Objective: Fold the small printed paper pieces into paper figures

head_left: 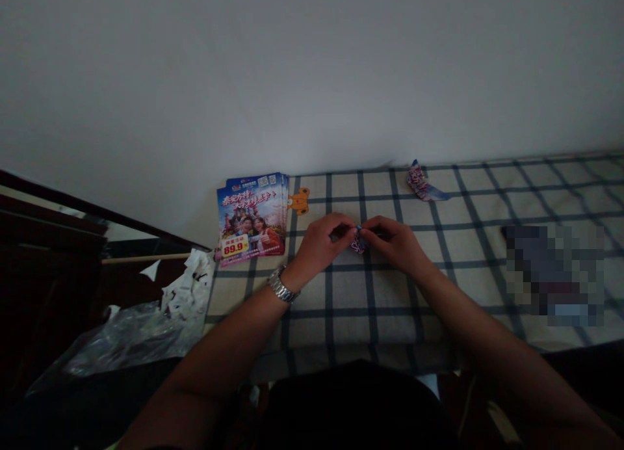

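Between my two hands is a small folded paper piece (358, 243), printed in blue, red and white. My left hand (327, 237), with a metal watch on its wrist, pinches its upper left edge. My right hand (387, 238) pinches the same piece from the right, fingertips close to the left ones. Both hands rest low over the checked tablecloth (312, 313). Left of them lies a stack of printed flyers (253, 222) with a blue top and a yellow price box. Behind my fingers, the exact folds cannot be made out.
A second folded paper piece (422, 182) in similar colours lies at the back, near the wall. An orange cartoon figure (299, 201) sits beside the flyers. To the right is a blurred-out dark object (550, 268). Clear plastic (121, 336) and torn white paper (188, 287) lie at the left.
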A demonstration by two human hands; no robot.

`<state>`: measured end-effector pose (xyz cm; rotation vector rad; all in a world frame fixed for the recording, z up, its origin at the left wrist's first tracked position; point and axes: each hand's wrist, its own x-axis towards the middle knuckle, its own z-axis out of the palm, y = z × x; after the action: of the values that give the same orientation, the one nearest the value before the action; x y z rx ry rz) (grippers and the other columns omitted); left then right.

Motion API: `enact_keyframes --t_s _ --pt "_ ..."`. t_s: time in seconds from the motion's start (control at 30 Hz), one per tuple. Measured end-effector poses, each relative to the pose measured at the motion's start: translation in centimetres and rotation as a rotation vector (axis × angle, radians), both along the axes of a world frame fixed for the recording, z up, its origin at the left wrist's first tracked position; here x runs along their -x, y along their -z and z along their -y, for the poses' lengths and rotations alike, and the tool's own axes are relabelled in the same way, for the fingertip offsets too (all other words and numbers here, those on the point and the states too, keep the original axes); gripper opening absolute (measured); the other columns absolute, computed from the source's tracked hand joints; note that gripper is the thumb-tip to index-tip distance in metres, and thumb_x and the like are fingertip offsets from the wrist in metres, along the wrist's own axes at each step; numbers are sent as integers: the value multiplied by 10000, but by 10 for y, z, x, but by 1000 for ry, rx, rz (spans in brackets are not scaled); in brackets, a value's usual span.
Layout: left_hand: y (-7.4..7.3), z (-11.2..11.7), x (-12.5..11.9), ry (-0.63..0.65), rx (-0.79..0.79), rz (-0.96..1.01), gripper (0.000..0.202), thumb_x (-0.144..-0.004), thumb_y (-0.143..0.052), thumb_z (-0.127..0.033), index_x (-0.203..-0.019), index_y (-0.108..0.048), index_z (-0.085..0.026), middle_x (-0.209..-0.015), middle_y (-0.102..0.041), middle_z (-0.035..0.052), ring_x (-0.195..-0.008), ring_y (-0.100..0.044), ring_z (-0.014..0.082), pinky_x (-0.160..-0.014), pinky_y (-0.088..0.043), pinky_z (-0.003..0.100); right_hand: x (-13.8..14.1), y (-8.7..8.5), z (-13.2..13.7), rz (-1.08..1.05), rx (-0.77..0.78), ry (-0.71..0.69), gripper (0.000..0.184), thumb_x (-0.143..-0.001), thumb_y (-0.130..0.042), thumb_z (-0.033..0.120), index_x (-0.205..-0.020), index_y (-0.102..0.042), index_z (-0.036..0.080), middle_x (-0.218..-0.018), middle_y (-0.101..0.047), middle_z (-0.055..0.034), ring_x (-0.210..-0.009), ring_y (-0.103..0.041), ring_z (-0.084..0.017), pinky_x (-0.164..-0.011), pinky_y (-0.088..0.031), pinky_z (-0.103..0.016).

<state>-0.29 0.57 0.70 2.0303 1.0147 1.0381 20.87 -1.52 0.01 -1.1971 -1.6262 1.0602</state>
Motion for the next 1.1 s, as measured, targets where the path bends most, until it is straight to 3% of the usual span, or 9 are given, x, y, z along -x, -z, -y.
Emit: enact_keyframes --t_s 0.37,0.87,1.1 --pt "3 -3 3 -10 -60 -38 57 -989 -662 -263 -972 -694 -219 -879 -685 -1 -808 -652 145 -758 -520 278 0 -2 2 -4 -6 -20 258 -940 -711 473 -1045 -716 238 -954 -784 -44 -871 -762 -204 -805 -647 -349" --pt "-2 0 4 13 -42 -66 128 -999 -689 -298 -1108 -710 -234 -1008 -708 22 -894 -690 149 -796 -576 277 -4 -1 0 163 -139 37 244 -964 -684 455 -1067 -739 241 -981 -777 -57 -888 -759 -223 -808 -659 -372" --pt "-1 1 4 -4 -54 -73 68 -993 -700 -284 -1022 -722 -227 -966 -719 17 -881 -681 152 -800 -561 293 -6 1 -2 215 -182 22 265 -971 -667 486 -1051 -750 248 -974 -771 -64 -883 -748 -236 -796 -649 -391"
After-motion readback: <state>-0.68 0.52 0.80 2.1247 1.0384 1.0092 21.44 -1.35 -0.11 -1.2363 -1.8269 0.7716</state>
